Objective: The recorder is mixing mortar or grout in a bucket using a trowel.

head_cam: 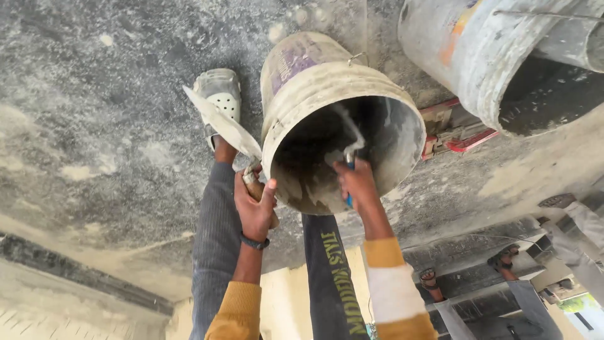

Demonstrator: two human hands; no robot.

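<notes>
— What have you got in the bucket (327,88)?

— My right hand (357,182) is down inside its mouth, fingers clamped on a small blue-handled scraper (348,165), the blade against the plaster-caked inner wall. The bucket sits dead centre in my view, on the dusty floor (94,126), tipped towards me.

— Heavy?

— I judge it heavy for its size: stiff plastic, crusted all over with dried plaster, wet smears inside. The rim is gritty, not slick, so that is where I would grip it; the thin wire handle at its 1 o'clock would bite.

— And the other hand?

— My left hand (255,208), at the bucket's 8 o'clock, is closed around the wooden handle of a trowel (223,123). Its flat blade points away to 10 o'clock, coated pale, stiff and light.

— What else is around?

— My shoe (219,94) at 9 o'clock, behind the blade. A second, bigger bucket (478,56) at 2 o'clock, something red (456,135) beneath it. Another person's sandalled feet (503,259) stand at 4 o'clock, well apart.
</notes>
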